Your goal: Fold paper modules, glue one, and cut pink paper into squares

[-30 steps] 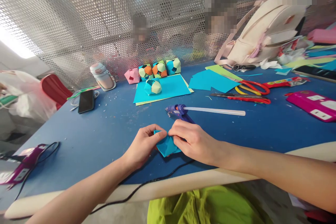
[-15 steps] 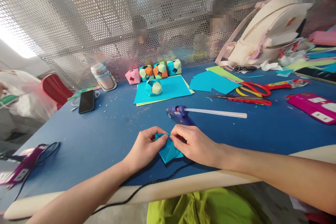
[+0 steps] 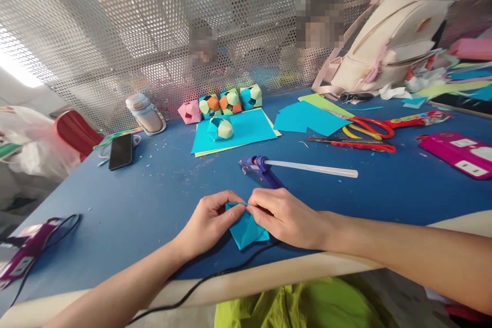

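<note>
upper right: backpack (image 3: 388, 43) on table (image 3: 161, 195) | centre: paper ball (image 3: 222, 129) on sheets (image 3: 255, 128), ball row (image 3: 230, 101) behind | left: phone (image 3: 121, 152), bottle (image 3: 146, 114) behind-right | lower centre: paper piece (image 3: 246, 228) between left hand (image 3: 209, 223) and right hand (image 3: 286, 218)

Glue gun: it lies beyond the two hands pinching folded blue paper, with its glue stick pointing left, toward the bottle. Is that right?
Wrong direction: the head view shows the glue stick pointing right, away from the bottle. The glue gun does lie beyond the left hand and right hand, which pinch the folded blue paper.
</note>
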Motion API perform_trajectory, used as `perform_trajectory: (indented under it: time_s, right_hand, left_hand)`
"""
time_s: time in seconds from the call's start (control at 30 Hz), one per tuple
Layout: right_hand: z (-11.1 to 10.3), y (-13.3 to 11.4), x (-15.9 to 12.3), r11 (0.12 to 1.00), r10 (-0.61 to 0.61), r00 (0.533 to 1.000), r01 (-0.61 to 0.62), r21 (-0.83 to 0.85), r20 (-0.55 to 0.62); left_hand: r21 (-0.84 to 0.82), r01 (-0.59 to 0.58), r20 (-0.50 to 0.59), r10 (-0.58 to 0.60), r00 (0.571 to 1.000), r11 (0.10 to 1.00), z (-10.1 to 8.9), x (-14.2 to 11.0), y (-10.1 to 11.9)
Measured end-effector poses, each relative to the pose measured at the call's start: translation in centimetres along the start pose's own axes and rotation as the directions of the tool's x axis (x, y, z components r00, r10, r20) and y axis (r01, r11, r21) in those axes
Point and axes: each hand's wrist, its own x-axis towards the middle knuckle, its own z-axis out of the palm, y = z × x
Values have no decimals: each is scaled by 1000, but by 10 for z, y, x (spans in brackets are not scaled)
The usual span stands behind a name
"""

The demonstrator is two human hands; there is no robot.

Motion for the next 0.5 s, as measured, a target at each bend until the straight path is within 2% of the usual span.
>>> perform_trajectory:
  time_s: [0.17,0.37,0.5]
  right_hand:
    - [3,-1,-3,997,-53,997,49,-63,-57]
    - [1,-5,-3,1000,16,999,-16,5,-35]
    - [2,-5,-4,1000,10,999,-10,11,-35]
  left_hand:
    - [11,-56,48,55,997,998,-1,0,4]
    - [-49,-66,110,71,991,997,-6,-1,3]
    - [-44,-71,140,77,987,997,-7,-2,2]
